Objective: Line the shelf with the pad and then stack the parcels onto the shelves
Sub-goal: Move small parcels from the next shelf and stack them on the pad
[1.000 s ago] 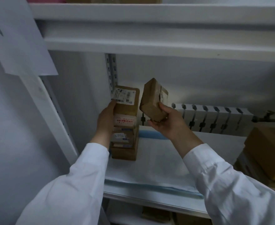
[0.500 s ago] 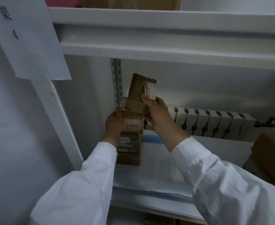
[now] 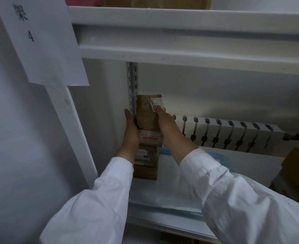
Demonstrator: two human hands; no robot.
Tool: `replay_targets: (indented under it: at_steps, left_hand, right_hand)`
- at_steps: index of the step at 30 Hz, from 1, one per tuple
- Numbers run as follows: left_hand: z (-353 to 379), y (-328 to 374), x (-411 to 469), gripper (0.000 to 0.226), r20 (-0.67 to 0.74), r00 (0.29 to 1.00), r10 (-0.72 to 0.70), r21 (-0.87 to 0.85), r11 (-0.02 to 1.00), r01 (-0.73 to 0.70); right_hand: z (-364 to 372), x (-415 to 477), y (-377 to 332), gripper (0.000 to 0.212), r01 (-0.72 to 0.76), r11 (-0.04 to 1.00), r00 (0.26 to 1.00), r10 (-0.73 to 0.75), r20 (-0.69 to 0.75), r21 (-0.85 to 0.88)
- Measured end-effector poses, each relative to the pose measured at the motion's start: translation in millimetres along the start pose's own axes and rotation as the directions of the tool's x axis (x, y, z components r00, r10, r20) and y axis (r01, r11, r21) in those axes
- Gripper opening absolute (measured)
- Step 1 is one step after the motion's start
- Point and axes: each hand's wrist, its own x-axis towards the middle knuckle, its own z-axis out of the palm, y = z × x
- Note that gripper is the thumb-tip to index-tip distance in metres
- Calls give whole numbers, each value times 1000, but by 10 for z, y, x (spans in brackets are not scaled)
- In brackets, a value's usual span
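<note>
Holding taped brown cardboard parcel (image 3: pixel 146 118) atop box stack (image 3: pixel 148 166) | left hand (image 3: pixel 131 132) flat on side | right hand (image 3: pixel 168 128) grasping it

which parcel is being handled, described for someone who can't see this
On the padded shelf, look to the back left corner by the slotted post, where a stack of parcels stands. The one is the top parcel, between the left hand and right hand: highest, mostly plain brown, while those below show pale labels.
</note>
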Motion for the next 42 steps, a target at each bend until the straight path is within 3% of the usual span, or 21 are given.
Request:
replay_targets:
  at_steps: [5,9,13,17,19,25,28,31,33,36,42]
  left_hand:
    - [-13,47,32,69,-37,998,46,24,999,-45]
    - [-45,95,60,58,-150,985,88,105,992,-73]
    - [-56,58,40,56,-165,983,83,145,988,-59]
    - [-43,60,20,63,-192,977,95,130,989,-70]
    - [-34,21,22,65,-241,958,153,210,972,-102]
    - [95,-10,-188,52,-352,750,560,589,755,-287]
    - [231,-30,-318,45,-236,644,728,643,614,-458]
    - [460,-101,-466,43,-85,594,800,590,521,-617]
    - [638,-198,-609,29,-73,625,777,504,569,-650]
    - [857,-375,-722,18,-55,733,678,373,695,-615]
    - [1312,-719,-778,25,-8,952,306,284,913,-291]
  right_hand:
    - [-20,-16,-23,39,-60,974,995,41,88,219]
    - [13,-9,28,50,-75,968,985,35,168,239]
    - [33,-7,81,59,-50,974,982,8,187,222]
    - [20,-39,77,66,-31,982,986,-1,168,188]
    - [-1,-67,77,67,-27,983,988,-2,156,181]
    - [-284,-279,-39,62,-38,986,992,18,127,160]
    - [-406,-404,-63,54,31,995,998,-37,60,92]
    - [-606,-497,25,47,148,986,989,-145,-41,81]
    - [-775,-548,75,39,190,978,979,-183,-89,81]
    - [-1053,-626,119,31,188,981,976,-181,-125,52]
    - [-1713,-874,223,14,142,986,968,-156,-197,-85]
